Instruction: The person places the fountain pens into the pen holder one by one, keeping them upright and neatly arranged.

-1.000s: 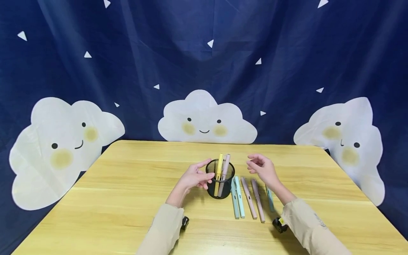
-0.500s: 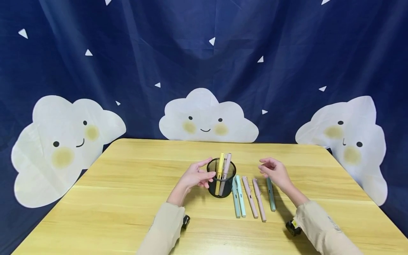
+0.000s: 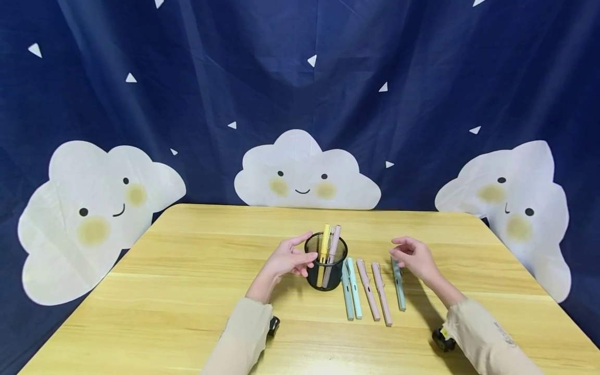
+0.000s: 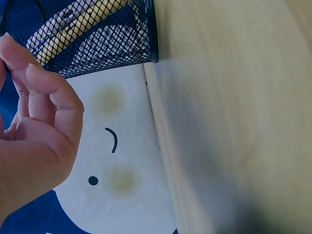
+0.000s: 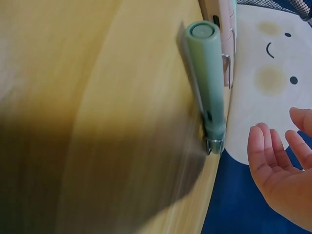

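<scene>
A black mesh pen holder [image 3: 332,278] stands upright on the table, with a yellow pen [image 3: 325,237] and a lilac pen [image 3: 335,237] leaning in it. My left hand [image 3: 287,259] holds the holder's left side near the rim, thumb in front and index finger behind. Over the far end of a grey-green pen [image 3: 399,291] hovers my right hand [image 3: 416,259], fingers loosely bent and holding nothing. The right wrist view shows that pen [image 5: 207,78] lying apart from the fingers. Left of it lie two pinkish pens [image 3: 368,290], a light-blue pen [image 3: 354,291] and a blue-green pen [image 3: 347,294].
The wooden table [image 3: 187,291] reaches back to a dark blue curtain [image 3: 300,94] with printed white clouds. The loose pens lie roughly side by side, just right of the holder. Wrist cameras hang below both sleeves.
My right hand has moved right and slightly down, from near the holder to above the grey-green pen, uncovering most of it. The left hand stays at the holder.
</scene>
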Demonstrator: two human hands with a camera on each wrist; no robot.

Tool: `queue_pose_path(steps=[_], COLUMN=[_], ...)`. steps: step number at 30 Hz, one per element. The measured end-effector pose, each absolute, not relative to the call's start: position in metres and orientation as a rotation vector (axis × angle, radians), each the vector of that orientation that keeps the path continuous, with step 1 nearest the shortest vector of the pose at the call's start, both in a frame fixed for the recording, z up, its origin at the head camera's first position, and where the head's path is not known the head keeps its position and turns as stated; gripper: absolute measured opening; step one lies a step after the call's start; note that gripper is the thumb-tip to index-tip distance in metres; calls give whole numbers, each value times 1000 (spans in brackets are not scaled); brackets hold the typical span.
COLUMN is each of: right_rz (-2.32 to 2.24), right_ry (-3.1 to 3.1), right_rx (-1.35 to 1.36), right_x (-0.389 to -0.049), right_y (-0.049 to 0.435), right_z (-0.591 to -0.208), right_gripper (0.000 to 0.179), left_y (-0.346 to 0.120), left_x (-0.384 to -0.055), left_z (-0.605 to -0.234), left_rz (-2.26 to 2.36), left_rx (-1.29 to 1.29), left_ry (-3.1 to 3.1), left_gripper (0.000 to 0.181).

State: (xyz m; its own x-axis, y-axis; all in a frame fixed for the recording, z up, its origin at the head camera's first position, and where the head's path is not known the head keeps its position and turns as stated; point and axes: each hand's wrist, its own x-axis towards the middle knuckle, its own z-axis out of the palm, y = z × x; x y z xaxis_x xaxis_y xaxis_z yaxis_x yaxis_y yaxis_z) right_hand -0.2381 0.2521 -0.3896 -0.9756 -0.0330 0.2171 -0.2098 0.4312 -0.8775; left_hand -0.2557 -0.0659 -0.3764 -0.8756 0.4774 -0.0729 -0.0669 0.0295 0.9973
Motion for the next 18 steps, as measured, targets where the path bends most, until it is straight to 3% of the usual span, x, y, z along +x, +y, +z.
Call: queue_pose_path(steps=[18], right_rz=[1670], right_ry=[-2727], right_rx=[125], right_x=[-238], right_y=[269], right_z=[-397], right_gripper=[44], left_y=[-66], left_x=[-257], left_z=[-379], left_rz=[1908], left_rx=[402], left_ry=[1920], left_gripper=[69])
